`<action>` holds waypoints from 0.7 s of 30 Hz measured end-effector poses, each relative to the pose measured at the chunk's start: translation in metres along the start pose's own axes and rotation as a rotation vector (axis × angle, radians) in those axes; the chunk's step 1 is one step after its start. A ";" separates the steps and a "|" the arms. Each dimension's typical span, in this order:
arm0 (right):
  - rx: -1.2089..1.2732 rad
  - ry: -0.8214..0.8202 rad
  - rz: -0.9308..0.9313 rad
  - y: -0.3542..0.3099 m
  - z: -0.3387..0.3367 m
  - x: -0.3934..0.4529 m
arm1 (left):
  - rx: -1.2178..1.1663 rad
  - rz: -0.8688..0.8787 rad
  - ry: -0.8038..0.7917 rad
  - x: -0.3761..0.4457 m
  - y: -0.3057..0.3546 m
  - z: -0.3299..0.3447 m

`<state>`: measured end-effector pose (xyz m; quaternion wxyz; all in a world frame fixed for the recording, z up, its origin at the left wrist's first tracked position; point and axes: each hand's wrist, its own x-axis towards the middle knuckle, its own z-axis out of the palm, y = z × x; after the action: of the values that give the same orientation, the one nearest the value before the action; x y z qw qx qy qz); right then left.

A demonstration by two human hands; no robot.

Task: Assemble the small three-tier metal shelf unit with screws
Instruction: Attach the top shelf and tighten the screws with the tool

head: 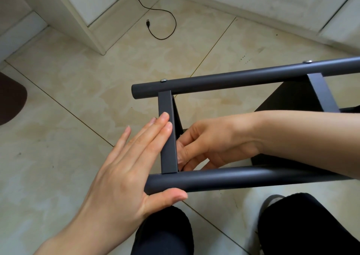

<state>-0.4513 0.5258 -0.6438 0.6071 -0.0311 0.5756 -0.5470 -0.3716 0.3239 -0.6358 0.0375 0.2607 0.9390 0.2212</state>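
The dark grey shelf unit lies on its side over the tiled floor. Its far tube (pixel 233 79) carries two silver screw heads (pixel 164 80) (pixel 308 61). The near tube (pixel 253 178) runs just above my knees. A flat shelf edge (pixel 167 138) spans the two tubes at their left end, and a second shelf edge (pixel 321 93) sits further right. My left hand (pixel 120 177) presses straight fingers on the left shelf edge, thumb under the near tube. My right hand (pixel 212 143) reaches inside the frame with its fingers curled behind that edge; what they pinch is hidden.
A black USB cable (pixel 165 21) trails over the tiles beyond the shelf. White cabinets (pixel 81 11) line the back left and back right. A dark mat (pixel 9 99) lies at the left edge. My knees in dark trousers (pixel 163 233) (pixel 303 225) are below the frame.
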 end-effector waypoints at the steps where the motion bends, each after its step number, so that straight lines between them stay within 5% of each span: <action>1: 0.005 -0.010 0.004 0.000 0.000 0.001 | 0.000 0.001 0.001 0.000 0.000 0.000; 21: 0.143 -0.116 0.044 0.008 -0.006 0.009 | -0.035 0.001 0.010 -0.001 -0.002 0.001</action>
<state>-0.4534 0.5260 -0.6570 0.6517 -0.0065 0.4994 -0.5708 -0.3711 0.3226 -0.6375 0.0372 0.2594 0.9350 0.2388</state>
